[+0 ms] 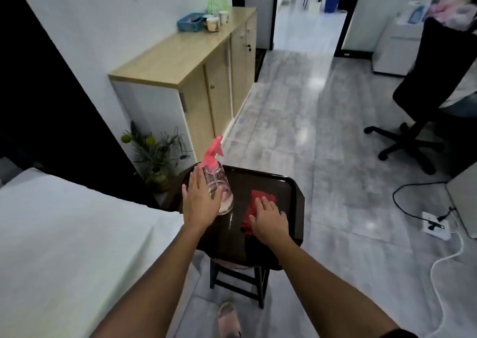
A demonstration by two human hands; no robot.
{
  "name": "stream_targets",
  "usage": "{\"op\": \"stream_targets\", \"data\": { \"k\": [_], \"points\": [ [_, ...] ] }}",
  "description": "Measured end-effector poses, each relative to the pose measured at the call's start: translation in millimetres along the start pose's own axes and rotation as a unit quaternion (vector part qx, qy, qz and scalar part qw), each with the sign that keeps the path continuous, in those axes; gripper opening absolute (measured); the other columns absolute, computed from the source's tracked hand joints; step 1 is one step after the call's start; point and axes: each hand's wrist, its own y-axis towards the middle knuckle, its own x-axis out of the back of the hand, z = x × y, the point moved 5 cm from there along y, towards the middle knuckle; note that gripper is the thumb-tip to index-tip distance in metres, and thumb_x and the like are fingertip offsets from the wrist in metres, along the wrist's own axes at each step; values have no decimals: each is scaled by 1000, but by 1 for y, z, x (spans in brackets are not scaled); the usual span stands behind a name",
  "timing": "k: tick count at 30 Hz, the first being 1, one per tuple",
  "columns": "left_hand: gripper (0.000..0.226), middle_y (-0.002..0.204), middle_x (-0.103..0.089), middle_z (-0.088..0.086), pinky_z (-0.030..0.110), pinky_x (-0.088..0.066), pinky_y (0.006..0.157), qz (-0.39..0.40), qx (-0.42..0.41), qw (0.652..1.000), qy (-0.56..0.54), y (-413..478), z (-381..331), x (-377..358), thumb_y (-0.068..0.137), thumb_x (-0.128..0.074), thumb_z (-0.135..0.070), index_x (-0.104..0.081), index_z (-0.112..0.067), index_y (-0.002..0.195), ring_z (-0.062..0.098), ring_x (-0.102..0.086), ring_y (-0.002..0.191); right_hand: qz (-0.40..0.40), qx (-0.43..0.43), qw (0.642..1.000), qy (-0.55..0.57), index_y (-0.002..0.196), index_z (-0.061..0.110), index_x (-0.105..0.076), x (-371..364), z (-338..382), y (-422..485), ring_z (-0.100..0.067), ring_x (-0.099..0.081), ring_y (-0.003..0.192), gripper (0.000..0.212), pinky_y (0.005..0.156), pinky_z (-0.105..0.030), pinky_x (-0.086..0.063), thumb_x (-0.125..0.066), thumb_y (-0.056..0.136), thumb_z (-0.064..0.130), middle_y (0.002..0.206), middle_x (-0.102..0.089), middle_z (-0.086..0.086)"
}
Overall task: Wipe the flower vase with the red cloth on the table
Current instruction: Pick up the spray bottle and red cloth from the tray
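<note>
A dark tray (289, 190) rests on a small stool in front of me. On its left side stands a clear spray bottle (219, 183) with a pink trigger head. My left hand (198, 201) is against the bottle's left side, fingers spread and not closed around it. The red cloth (260, 198) lies crumpled on the tray's right part, and my right hand (269, 220) lies flat on its near end, fingers apart. The flower vase (157, 176) with green stems and yellow blooms stands on the floor left of the tray, beside the cabinet.
A white bed (64, 234) fills the lower left. A wooden cabinet (196, 61) runs along the left wall. A black office chair (426, 92) stands at the right. A power strip (436, 225) and cables lie on the grey floor.
</note>
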Motion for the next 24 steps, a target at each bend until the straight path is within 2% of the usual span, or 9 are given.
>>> {"op": "stream_targets", "data": {
  "k": [2, 5, 10, 11, 13, 15, 18, 23, 24],
  "points": [
    [82, 158, -27, 6, 47, -13, 120, -6, 8, 995, -95, 28, 4, -3, 89, -56, -42, -12, -18, 153, 25, -25, 145, 22, -60, 997, 37, 151, 16, -16, -9, -5, 21, -31, -19, 145, 61, 112, -52, -24, -34, 98, 39, 160, -17, -9],
    [84, 157, -26, -10, 52, -43, 105, 15, 10, 980, -196, 60, 7, -6, 79, -57, -56, -14, -40, 150, 22, -38, 139, 39, -109, 992, 45, 150, 16, -18, -23, -8, 45, -37, -23, 141, 61, 111, -53, -26, -37, 97, 39, 158, -18, -11],
    [80, 129, -23, -54, 38, -42, 103, 7, -39, 964, -264, 87, 7, -7, 78, -62, -51, -27, -33, 148, -11, -36, 124, -1, -138, 989, 46, 145, 20, -27, -35, -10, 66, -42, -27, 136, 62, 105, -51, -34, -48, 92, 44, 158, -17, -9],
    [74, 135, -26, -48, 35, -40, 103, 5, -56, 962, -267, 89, 2, -7, 79, -61, -48, -32, -34, 146, -13, -37, 124, -4, -140, 989, 40, 146, 21, -25, -38, -10, 67, -43, -26, 136, 66, 105, -52, -33, -50, 91, 47, 158, -15, -9],
    [60, 147, -41, -14, 39, -43, 104, 6, -77, 953, -293, 89, -5, -8, 82, -62, -41, -41, -41, 139, 4, -45, 128, 3, -138, 990, 22, 149, 22, -18, -43, -9, 68, -44, -22, 138, 79, 106, -54, -31, -55, 86, 53, 160, -10, -9],
    [54, 128, -60, 7, 44, -52, 94, -5, -81, 940, -330, 90, -8, -11, 86, -62, -30, -45, -50, 133, 18, -61, 110, 15, -137, 990, 14, 151, 23, -11, -47, -8, 70, -45, -16, 141, 89, 108, -56, -27, -58, 83, 56, 161, -3, -8],
    [64, 107, -68, 4, 35, -53, 90, -27, -37, 931, -361, 90, -7, -15, 89, -58, -5, -49, -58, 124, 10, -66, 95, 17, -147, 989, 24, 152, 23, -8, -51, -9, 72, -45, -13, 141, 85, 110, -55, -25, -56, 87, 49, 161, 0, -9],
    [52, 92, -66, -1, 28, -52, 78, -24, 18, 924, -380, 80, -5, -13, 85, -55, 7, -63, -24, 126, 8, -62, 79, 35, -92, 995, 23, 151, 26, -14, -44, -11, 74, -46, -25, 133, 74, 105, -49, -36, -56, 91, 19, 160, -8, -11],
    [53, 89, -65, -1, 27, -52, 76, -31, 13, 925, -379, 79, -6, -9, 84, -54, 8, -65, -28, 122, 9, -61, 79, 38, -67, 997, 18, 151, 26, -15, -40, -10, 75, -46, -28, 131, 73, 103, -48, -39, -55, 90, 13, 159, -11, -12]
  ]
}}
